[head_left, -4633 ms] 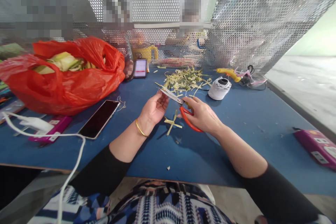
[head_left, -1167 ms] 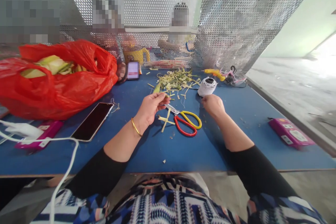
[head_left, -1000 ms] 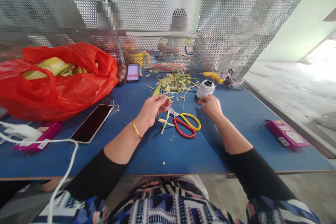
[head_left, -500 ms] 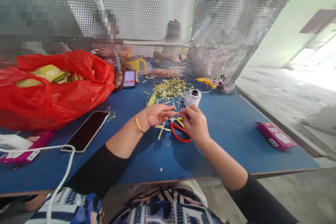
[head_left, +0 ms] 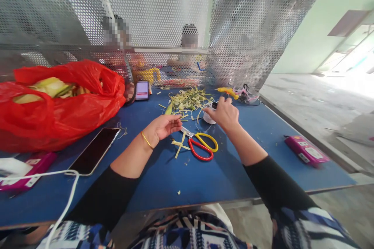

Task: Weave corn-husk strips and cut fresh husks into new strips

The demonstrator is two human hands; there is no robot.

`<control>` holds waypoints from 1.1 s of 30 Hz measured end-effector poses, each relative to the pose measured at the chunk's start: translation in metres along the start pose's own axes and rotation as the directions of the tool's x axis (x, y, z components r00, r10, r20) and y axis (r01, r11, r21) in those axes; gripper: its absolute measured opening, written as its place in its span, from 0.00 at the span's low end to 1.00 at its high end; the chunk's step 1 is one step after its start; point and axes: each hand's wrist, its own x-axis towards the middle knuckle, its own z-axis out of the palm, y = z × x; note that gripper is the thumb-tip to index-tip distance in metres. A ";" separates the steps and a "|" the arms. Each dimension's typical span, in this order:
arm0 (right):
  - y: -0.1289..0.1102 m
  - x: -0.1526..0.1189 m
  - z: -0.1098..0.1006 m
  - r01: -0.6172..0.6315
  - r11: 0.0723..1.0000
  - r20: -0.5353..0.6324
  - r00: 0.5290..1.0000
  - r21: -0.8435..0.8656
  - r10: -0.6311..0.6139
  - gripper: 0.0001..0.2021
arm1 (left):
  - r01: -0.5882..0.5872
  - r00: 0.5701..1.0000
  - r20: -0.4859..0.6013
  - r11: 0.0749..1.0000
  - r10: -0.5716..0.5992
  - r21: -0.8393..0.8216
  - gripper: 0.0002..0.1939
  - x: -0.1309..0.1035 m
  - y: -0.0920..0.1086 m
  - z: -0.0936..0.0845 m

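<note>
My left hand (head_left: 168,126), with a gold bangle at the wrist, hovers palm up left of the scissors (head_left: 201,144); its fingers are curled together, and what they hold is too small to make out. My right hand (head_left: 224,113) is over the right side of the white thread spool (head_left: 209,118), partly covering it; its thumb is stretched out, while its fingertips are hidden. The scissors, with one red and one yellow handle, lie between the hands. Beside them is a cross of pale green strips (head_left: 180,145). Behind sits a pile of cut green strips (head_left: 189,99).
A red plastic bag (head_left: 73,109) of husks and a dark phone (head_left: 95,151) are at left. Purple packs (head_left: 306,150) lie on both sides. A yellow tool (head_left: 228,92) lies near the perforated metal screen (head_left: 257,35). People sit behind the screen.
My hands have moved apart. My right hand went up and right to the spool; my left moved slightly left. The scissors' handles are now uncovered.
</note>
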 end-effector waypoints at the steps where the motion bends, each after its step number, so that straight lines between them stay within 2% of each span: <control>1: -0.001 0.007 0.002 -0.002 1.000 0.060 0.998 -0.021 0.004 0.33 | -0.020 1.000 -0.013 1.000 0.020 0.012 0.10 0.000 0.001 -0.001; 4: 0.002 0.019 0.003 0.063 0.995 0.168 0.985 -0.072 -0.050 0.27 | -0.054 0.997 -0.049 0.998 0.055 0.035 0.12 0.002 0.000 -0.001; 7: 0.022 0.027 -0.003 0.156 0.982 0.166 0.977 -0.109 -0.137 0.22 | -0.065 0.996 -0.052 0.997 0.067 0.033 0.12 0.007 -0.002 -0.002; 11: 0.062 0.041 -0.008 0.277 0.959 0.254 0.933 -0.053 -0.255 0.28 | -0.075 0.993 -0.087 0.997 0.076 0.018 0.11 0.013 -0.006 -0.003; 14: 0.076 0.046 -0.005 0.323 0.945 0.300 0.898 0.045 -0.321 0.31 | -0.079 0.993 -0.090 0.997 0.078 -0.006 0.08 0.013 -0.006 -0.001; 16: 0.074 0.043 0.000 0.295 0.953 0.275 0.912 0.076 -0.304 0.28 | -0.077 0.991 -0.111 0.997 0.073 -0.029 0.09 0.011 -0.004 0.001; 19: 0.063 0.038 0.008 0.188 0.982 0.202 0.961 0.025 -0.189 0.25 | -0.062 0.983 -0.174 0.997 0.054 -0.042 0.14 0.004 0.000 0.006; 21: 0.060 0.038 0.012 0.144 0.990 0.172 0.975 0.003 -0.143 0.23 | -0.066 0.980 -0.192 0.997 0.057 -0.041 0.18 -0.001 0.002 0.009; 24: 0.070 0.048 0.011 0.205 0.978 0.204 0.956 0.045 -0.210 0.22 | -0.069 0.979 -0.194 0.997 0.061 -0.037 0.19 -0.004 0.004 0.010; 28: 0.099 0.066 0.005 0.335 0.939 0.307 0.888 0.081 -0.343 0.24 | -0.073 0.978 -0.200 0.997 0.065 -0.032 0.19 -0.004 0.007 0.007; 30: 0.109 0.070 0.004 0.327 0.943 0.345 0.879 0.065 -0.328 0.25 | -0.066 0.977 -0.204 0.998 0.061 -0.018 0.19 -0.003 0.009 0.006; 33: 0.112 0.069 0.003 0.285 0.959 0.366 0.894 -0.012 -0.261 0.22 | -0.035 0.981 -0.191 0.999 0.040 0.030 0.19 -0.002 0.009 0.004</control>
